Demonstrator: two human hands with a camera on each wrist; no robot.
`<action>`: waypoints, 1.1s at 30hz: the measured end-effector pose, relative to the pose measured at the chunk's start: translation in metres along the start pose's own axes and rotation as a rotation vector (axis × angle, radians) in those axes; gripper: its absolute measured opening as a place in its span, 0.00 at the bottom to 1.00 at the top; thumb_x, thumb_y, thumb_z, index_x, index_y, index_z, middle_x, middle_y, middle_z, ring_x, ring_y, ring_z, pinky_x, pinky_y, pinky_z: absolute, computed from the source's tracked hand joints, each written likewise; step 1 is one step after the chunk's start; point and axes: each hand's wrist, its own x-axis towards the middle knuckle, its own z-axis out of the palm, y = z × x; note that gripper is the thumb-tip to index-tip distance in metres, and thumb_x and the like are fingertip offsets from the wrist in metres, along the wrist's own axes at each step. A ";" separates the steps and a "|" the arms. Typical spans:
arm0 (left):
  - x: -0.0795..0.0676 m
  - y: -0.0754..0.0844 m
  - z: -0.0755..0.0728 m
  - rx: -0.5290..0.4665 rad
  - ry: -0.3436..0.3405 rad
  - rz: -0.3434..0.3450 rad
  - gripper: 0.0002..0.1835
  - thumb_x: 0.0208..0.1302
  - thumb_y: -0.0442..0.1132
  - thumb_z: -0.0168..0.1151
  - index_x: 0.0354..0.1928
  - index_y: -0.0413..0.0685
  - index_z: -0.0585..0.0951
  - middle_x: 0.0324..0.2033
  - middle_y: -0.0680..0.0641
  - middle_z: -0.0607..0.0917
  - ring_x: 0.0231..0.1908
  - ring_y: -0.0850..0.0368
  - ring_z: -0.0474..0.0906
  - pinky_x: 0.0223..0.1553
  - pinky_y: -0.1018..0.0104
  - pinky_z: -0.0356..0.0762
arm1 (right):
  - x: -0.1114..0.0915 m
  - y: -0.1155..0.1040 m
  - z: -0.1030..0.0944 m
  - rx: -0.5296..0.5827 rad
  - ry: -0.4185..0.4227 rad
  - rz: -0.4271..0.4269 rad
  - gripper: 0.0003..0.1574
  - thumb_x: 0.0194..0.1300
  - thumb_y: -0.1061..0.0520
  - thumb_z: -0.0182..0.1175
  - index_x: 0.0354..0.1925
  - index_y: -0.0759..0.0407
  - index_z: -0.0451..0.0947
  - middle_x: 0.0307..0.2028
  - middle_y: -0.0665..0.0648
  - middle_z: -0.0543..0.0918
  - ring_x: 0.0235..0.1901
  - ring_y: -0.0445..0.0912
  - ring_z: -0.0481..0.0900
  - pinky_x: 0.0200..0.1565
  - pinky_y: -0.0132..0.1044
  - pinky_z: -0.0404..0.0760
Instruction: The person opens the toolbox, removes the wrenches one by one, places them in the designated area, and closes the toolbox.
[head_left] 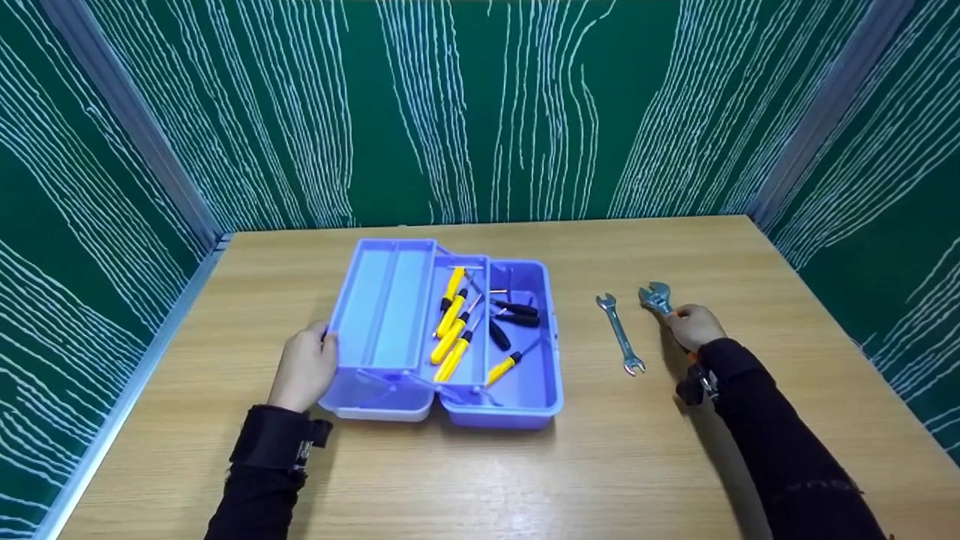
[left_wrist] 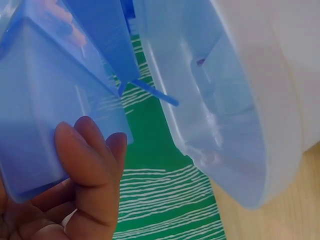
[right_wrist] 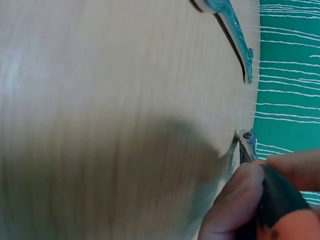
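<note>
An open purple-blue toolbox [head_left: 553, 352] stands on the table. My left hand [head_left: 304, 367] grips the left edge of its raised tray [head_left: 375, 304]; the left wrist view shows curled fingers around the tray's wall [left_wrist: 30, 110]. On the right, my right hand [head_left: 696, 328] holds an adjustable wrench [head_left: 658, 298] by its orange and black handle [right_wrist: 282, 200], metal head pointing away from me. Thumb and fingers pinch that handle in the right wrist view. Between toolbox and right hand lies a silver double open-end wrench [head_left: 621, 335].
Several yellow-handled screwdrivers [head_left: 450, 341] lie in the toolbox's middle tray, one yellow screwdriver [head_left: 504, 369] and several black-handled tools [head_left: 517, 319] in its right compartment. The wooden table [head_left: 480, 487] is bordered by green walls [head_left: 480, 135] with white wavy lines.
</note>
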 end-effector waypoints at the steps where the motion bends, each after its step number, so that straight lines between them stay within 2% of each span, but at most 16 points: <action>1: 0.000 0.000 0.000 0.003 0.001 0.000 0.20 0.74 0.33 0.42 0.60 0.25 0.73 0.40 0.32 0.83 0.35 0.46 0.80 0.38 0.56 0.79 | 0.001 0.001 0.000 0.010 -0.001 0.008 0.32 0.76 0.54 0.39 0.63 0.81 0.60 0.42 0.68 0.78 0.34 0.47 0.77 0.33 0.34 0.75; 4: 0.000 0.000 0.000 0.006 -0.001 -0.004 0.20 0.74 0.34 0.42 0.59 0.26 0.73 0.36 0.34 0.82 0.30 0.50 0.77 0.32 0.61 0.76 | 0.004 0.002 0.001 0.030 -0.002 0.020 0.31 0.77 0.55 0.40 0.63 0.81 0.60 0.39 0.65 0.78 0.31 0.43 0.75 0.31 0.32 0.75; 7: 0.000 0.000 0.000 0.003 -0.002 -0.011 0.20 0.74 0.34 0.42 0.59 0.25 0.73 0.37 0.34 0.83 0.30 0.51 0.77 0.32 0.63 0.75 | 0.006 0.002 0.001 0.039 -0.001 0.014 0.31 0.76 0.55 0.41 0.63 0.81 0.61 0.39 0.64 0.79 0.32 0.43 0.76 0.32 0.32 0.76; 12: -0.002 0.000 0.000 0.004 0.001 -0.004 0.20 0.74 0.33 0.42 0.59 0.26 0.73 0.39 0.32 0.83 0.31 0.49 0.79 0.33 0.60 0.78 | 0.008 0.002 -0.002 0.040 -0.006 0.024 0.31 0.70 0.57 0.47 0.61 0.82 0.64 0.35 0.60 0.81 0.29 0.41 0.76 0.30 0.31 0.77; 16: -0.003 0.001 -0.001 0.017 0.016 0.012 0.20 0.74 0.33 0.43 0.59 0.25 0.74 0.39 0.32 0.84 0.32 0.47 0.80 0.36 0.55 0.79 | 0.007 0.001 -0.004 0.018 0.001 0.067 0.32 0.66 0.58 0.52 0.60 0.82 0.65 0.33 0.59 0.80 0.27 0.41 0.75 0.29 0.30 0.76; 18: -0.003 0.001 -0.001 0.019 0.019 0.014 0.20 0.74 0.32 0.43 0.59 0.25 0.74 0.39 0.32 0.84 0.33 0.46 0.80 0.38 0.53 0.79 | 0.006 0.000 -0.004 0.000 0.013 0.098 0.30 0.66 0.57 0.53 0.58 0.80 0.67 0.35 0.60 0.80 0.30 0.43 0.76 0.30 0.31 0.76; 23: -0.003 0.002 -0.001 0.014 0.017 0.010 0.20 0.73 0.32 0.43 0.59 0.25 0.74 0.38 0.32 0.84 0.31 0.47 0.80 0.34 0.57 0.79 | 0.004 -0.001 0.000 -0.040 0.064 0.158 0.25 0.65 0.55 0.57 0.51 0.74 0.71 0.37 0.62 0.77 0.33 0.48 0.76 0.29 0.31 0.76; 28: -0.003 0.002 0.000 0.006 0.020 0.008 0.19 0.73 0.32 0.44 0.58 0.25 0.74 0.37 0.32 0.83 0.30 0.48 0.80 0.32 0.59 0.79 | 0.001 -0.002 0.001 -0.087 0.082 0.129 0.20 0.64 0.55 0.57 0.43 0.73 0.76 0.29 0.59 0.79 0.26 0.46 0.76 0.25 0.32 0.76; 33: -0.003 0.002 0.000 0.000 0.020 0.006 0.18 0.73 0.32 0.44 0.56 0.26 0.75 0.32 0.35 0.82 0.27 0.50 0.78 0.28 0.63 0.76 | -0.001 -0.003 0.001 -0.108 0.038 0.142 0.17 0.64 0.55 0.56 0.38 0.70 0.79 0.26 0.56 0.78 0.24 0.45 0.76 0.25 0.32 0.76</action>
